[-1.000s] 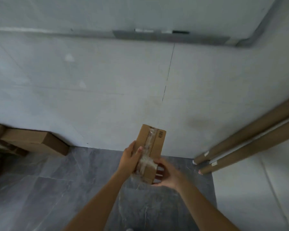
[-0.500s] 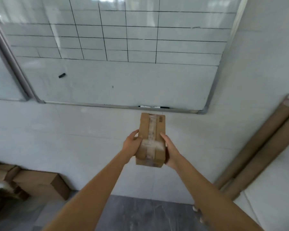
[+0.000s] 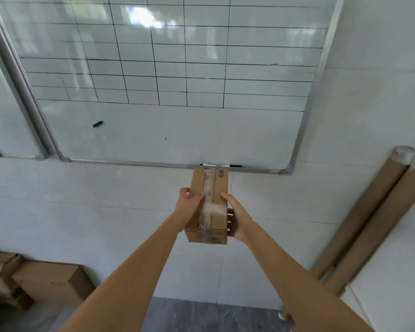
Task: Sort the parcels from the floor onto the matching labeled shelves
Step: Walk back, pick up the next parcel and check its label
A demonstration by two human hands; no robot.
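Observation:
A small brown cardboard parcel (image 3: 216, 188) with clear tape along its top and a barcode label is held out in front of me at chest height, its long axis pointing at the wall. My left hand (image 3: 188, 203) grips its left side with the thumb on top. My right hand (image 3: 235, 218) holds its right side, fingers curled under. No shelves are in view.
A gridded whiteboard (image 3: 168, 130) hangs on the white wall ahead, markers on its tray. Several cardboard boxes (image 3: 46, 281) lie on the floor at lower left. Two long cardboard tubes (image 3: 369, 224) lean against the wall at right. Dark grey floor tiles (image 3: 201, 315) show below.
My view has risen from the floor to the wall and whiteboard. The parcel has come up with both hands and is now held level, pointing forward.

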